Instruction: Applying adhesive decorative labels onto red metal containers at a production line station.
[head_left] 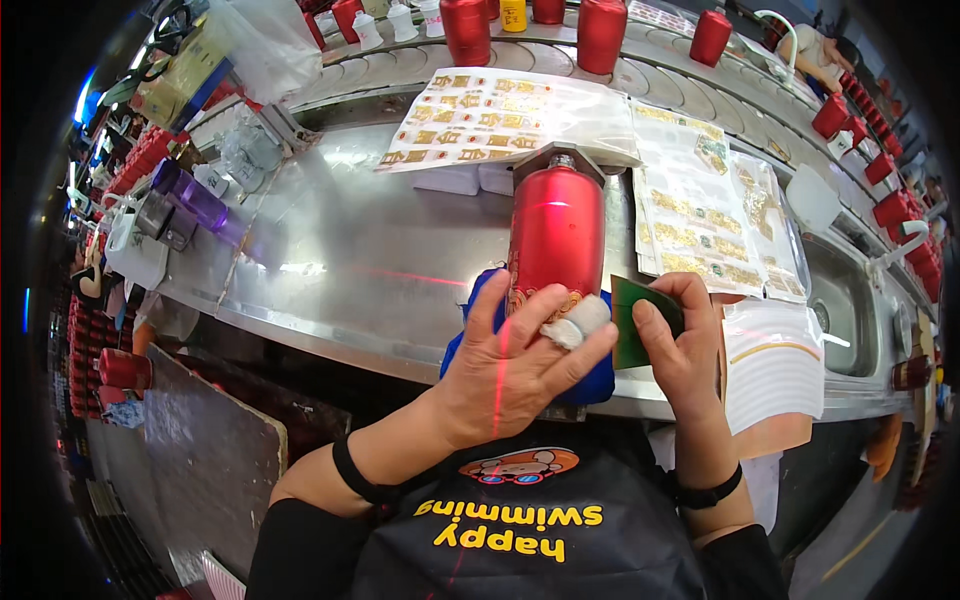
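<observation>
A glossy red bottle (557, 228) lies on its side in front of me, its neck pointing away against a dark angular support (597, 165). Its near end, with gold ornament, rests on a blue cloth (597, 385). My left hand (510, 365) lies over that end with the fingers spread, one fingertip wrapped in white tape. Just right of the bottle, my right hand (683, 335) pinches a flat dark green scraper (636, 325) between thumb and fingers. Red laser lines cross the bottle and my left hand.
Sheets of gold decals (480, 120) lean behind the bottle; more decal sheets (705, 205) lie at right, near a sink (840, 305). A purple bottle (200, 195) stands at left. Red bottles (602, 35) line the conveyor (540, 57) at the back. A person (822, 55) sits far right.
</observation>
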